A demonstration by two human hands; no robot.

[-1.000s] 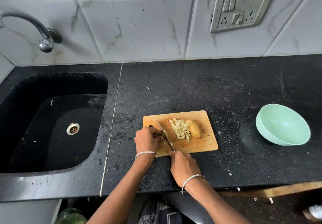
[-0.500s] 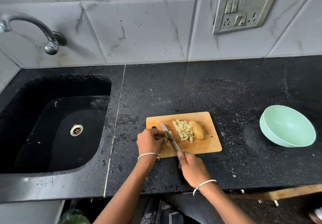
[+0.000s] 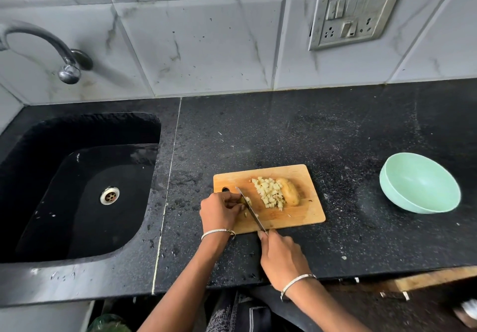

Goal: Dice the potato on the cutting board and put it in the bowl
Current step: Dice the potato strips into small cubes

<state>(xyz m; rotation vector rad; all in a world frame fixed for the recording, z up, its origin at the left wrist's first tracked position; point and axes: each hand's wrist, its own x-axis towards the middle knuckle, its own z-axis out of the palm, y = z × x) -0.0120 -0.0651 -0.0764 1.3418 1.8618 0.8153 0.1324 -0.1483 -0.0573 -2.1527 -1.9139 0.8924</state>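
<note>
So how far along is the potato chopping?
Roughly halfway. A pile of dice already sits on the cutting board. The left hand holds a small piece while the right hand cuts it with the knife. One potato half is uncut, and the bowl is empty.

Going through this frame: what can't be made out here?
1. Head view: the handle of the knife, hidden inside the right hand.
2. Head view: the potato piece being cut, mostly covered by the left hand.
3. Head view: the far end of the tap, cut off by the left edge.
</note>
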